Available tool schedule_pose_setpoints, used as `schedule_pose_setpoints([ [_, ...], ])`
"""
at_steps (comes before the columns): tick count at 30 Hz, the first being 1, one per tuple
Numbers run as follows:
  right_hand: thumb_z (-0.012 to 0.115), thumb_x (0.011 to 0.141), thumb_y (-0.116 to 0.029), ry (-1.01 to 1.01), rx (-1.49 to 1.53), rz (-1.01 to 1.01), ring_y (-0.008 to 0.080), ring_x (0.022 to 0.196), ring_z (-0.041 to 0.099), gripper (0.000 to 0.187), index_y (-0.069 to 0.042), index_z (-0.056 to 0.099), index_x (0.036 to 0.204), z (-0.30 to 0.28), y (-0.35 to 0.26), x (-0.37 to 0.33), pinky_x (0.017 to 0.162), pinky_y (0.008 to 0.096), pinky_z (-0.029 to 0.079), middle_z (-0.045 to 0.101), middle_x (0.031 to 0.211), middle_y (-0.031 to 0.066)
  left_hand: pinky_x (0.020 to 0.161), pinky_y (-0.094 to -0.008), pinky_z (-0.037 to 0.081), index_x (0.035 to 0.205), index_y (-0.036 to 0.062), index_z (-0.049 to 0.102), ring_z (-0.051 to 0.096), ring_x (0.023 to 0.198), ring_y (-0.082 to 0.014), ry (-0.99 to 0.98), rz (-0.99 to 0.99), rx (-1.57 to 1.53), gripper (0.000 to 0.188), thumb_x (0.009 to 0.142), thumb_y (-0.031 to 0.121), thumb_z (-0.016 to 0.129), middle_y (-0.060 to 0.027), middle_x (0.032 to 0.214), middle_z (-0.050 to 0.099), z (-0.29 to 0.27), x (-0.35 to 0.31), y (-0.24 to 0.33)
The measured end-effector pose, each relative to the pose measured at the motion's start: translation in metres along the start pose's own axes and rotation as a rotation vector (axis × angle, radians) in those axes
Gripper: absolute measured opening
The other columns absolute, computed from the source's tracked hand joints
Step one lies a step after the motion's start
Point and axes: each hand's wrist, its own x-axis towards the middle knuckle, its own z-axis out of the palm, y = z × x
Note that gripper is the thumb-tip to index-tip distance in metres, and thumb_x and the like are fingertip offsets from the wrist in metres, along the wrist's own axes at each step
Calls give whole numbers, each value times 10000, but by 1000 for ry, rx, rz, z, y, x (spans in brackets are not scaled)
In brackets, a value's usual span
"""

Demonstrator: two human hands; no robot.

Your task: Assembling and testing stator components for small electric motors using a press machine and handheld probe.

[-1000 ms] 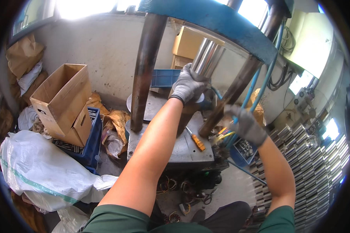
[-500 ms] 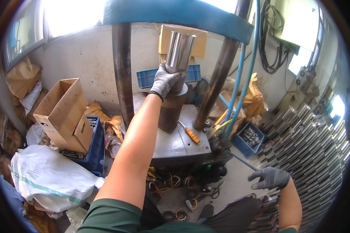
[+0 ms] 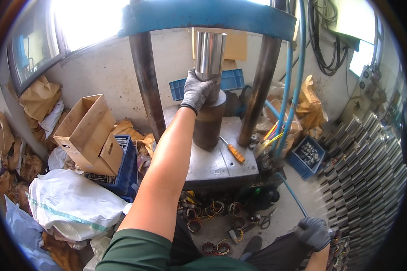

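Far left: we see brown paper bags (image 3: 40,97) under the window (image 3: 83,20) at the upper left of the frame, and a white sack (image 3: 72,205) on the floor at the lower left.
Left of centre: an open cardboard box (image 3: 88,131) leans on a blue crate (image 3: 124,169).
Centre surface: the grey press table (image 3: 217,162) carries a dark cylindrical block (image 3: 209,128); an orange-handled screwdriver (image 3: 234,151) lies just beside it.
Left hand: our gloved left hand (image 3: 198,90) wraps around the lower end of the shiny metal cylinder (image 3: 210,54), which stands upright on the block, under the blue crossbeam (image 3: 208,16) at the top centre.
Floor: wound copper coils (image 3: 212,212) lie below the table.
Right hand: our gloved right hand (image 3: 313,232) sits at the lower right, fingers curled; we cannot tell whether it grips anything.
Far right: rows of metal tubes (image 3: 371,167) are stacked along the right edge.
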Motion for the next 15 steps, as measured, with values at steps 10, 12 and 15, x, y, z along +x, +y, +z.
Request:
schedule_pose_setpoints([
  [10, 771, 808, -210, 215, 86, -43, 417, 701, 694, 212, -17, 706, 748, 0, -7, 0, 677, 490, 557, 677, 736, 215, 1039, -367, 563, 1372, 11, 574, 702, 1149, -239, -7, 7, 7, 853, 727, 342, 1024, -136, 1248, 738, -3, -1, -2],
  [12, 767, 810, -204, 215, 84, -35, 417, 692, 689, 212, -15, 698, 742, 0, -7, 1, 669, 489, 551, 675, 734, 216, 1040, -367, 565, 1375, 12, 571, 701, 1150, -238, -5, 22, 25, 854, 729, 337, 1026, -139, 1251, 738, -3, 0, -3],
  [15, 763, 811, -195, 232, 98, -19, 420, 683, 681, 206, -16, 692, 738, 1, -5, 2, 661, 487, 544, 668, 729, 218, 1038, -368, 569, 1378, 14, 568, 704, 1148, -237, -8, 16, 40, 855, 731, 333, 1028, -141, 1253, 739, -3, 0, -4],
])
